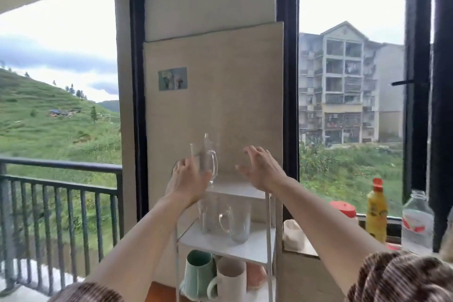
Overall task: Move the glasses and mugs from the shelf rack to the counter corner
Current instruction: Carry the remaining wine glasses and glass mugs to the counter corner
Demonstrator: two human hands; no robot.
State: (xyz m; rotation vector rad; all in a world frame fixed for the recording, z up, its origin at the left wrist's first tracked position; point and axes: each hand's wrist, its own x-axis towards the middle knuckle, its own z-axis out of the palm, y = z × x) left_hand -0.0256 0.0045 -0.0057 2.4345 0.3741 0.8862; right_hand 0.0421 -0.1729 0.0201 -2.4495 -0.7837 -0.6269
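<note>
Glass mug (208, 162) is standing on the top tier of the white shelf rack (245, 190), left hand (187, 179) touching it, grip unclear through blur. Right hand (259, 167) is hovering beside it, fingers spread. 2 clear glasses (224, 218) are sitting on the middle tier.

Bright overcast daylight via windows (350, 81) at 3 and 9 o'clock; sky blown out. Overall soft, smeary; motion blur on clear glass mug (208, 159). Wide-angle bending at edges.

Glass mug (208, 157) motion-blurred, its base hidden behind left hand (187, 179); grip on it unclear.
</note>
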